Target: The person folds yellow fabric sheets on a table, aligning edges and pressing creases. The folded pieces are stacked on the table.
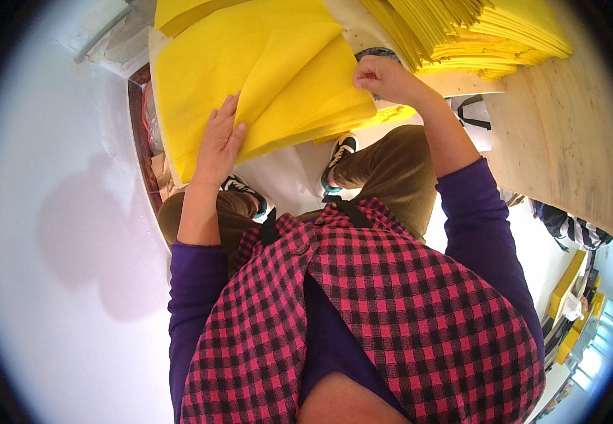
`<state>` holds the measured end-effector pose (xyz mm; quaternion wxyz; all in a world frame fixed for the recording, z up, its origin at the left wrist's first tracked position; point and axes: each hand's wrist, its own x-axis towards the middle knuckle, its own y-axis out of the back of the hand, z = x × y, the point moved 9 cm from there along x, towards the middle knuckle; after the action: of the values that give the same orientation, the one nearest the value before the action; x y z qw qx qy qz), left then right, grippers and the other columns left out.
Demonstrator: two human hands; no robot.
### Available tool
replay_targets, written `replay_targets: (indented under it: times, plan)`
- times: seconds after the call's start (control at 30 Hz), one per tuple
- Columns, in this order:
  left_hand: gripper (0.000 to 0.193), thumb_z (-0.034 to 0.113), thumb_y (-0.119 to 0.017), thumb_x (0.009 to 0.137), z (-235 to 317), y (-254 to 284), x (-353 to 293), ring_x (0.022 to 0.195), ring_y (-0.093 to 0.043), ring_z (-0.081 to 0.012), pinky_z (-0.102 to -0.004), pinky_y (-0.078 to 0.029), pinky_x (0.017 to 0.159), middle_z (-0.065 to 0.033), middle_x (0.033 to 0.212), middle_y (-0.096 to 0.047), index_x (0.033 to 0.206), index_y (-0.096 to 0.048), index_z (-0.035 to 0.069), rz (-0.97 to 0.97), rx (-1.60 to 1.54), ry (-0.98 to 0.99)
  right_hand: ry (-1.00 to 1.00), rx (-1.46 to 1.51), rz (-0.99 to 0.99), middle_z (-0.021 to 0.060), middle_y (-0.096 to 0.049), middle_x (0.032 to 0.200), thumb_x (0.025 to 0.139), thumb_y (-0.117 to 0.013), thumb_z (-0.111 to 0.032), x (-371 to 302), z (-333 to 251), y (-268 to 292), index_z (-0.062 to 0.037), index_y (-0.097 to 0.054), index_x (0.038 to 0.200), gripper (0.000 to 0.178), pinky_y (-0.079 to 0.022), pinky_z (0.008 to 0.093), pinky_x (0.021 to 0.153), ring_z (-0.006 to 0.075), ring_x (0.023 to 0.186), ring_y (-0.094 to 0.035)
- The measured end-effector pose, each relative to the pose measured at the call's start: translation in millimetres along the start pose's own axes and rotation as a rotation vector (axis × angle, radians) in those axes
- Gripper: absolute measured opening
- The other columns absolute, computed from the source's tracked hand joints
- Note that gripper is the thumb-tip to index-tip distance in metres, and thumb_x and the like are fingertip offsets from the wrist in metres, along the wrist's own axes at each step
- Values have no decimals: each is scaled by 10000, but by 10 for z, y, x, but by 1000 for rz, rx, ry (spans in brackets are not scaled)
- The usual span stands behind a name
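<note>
A large yellow fabric-like sheet [200,71] lies on a stack of similar sheets in front of me. Its upper layer is folded over in a slanting flap [299,78]. My left hand [219,141] rests flat near the front edge, fingers stretched out and touching the flap's lower end. At the right edge of the sheet, my right hand [383,76] is closed, with its fingers curled and thumb pressed in. Whatever it may pinch is hidden or too small to make out. A dark round object [377,53] shows partly behind the right hand.
Thick piles of folded yellow sheets [476,42] stand at the far right on a pale wooden board [561,127]. A white wall [59,212] runs along my left. My knees and shoes [342,152] are below the table's front edge. A dark bag [568,226] lies farther right.
</note>
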<state>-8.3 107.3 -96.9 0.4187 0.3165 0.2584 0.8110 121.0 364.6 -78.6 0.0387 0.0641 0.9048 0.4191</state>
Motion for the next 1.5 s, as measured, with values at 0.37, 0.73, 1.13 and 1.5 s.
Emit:
replay_targets:
  times: [0.37,0.73,1.13,1.5]
  plan:
    - [446,257,-460,970,-11,-3,-4,1369,-320,-291,-435,-180,1133,-121,1446,-399,1341,-443,10,-6,9,-2,22,8,54,26,-557,705,862,-622,-117,112,-202,221,-1,-581,847,124,-429,276,616,118,666,-503]
    - [456,276,-474,961,8,3,5,1366,-323,-298,-442,-183,1131,-128,1445,-398,1335,-453,15,-19,14,-3,175,-139,26,12,-531,714,881,-612,-188,517,-582,413,-11,-583,862,180,-406,268,601,110,661,-475]
    - [508,355,-529,922,54,32,12,1378,-296,-317,-464,-170,1131,-129,1460,-377,1302,-484,20,-48,-27,-21,206,-443,139,184,-639,883,828,-573,-217,858,-703,519,-36,-657,896,211,-471,426,701,351,815,-611]
    - [481,246,-571,890,48,0,26,1377,-301,-311,-468,-175,1130,-114,1459,-383,1313,-482,35,-47,22,-22,282,-169,370,174,-633,849,832,-586,-211,788,-919,712,-16,-637,872,206,-471,396,692,328,788,-601]
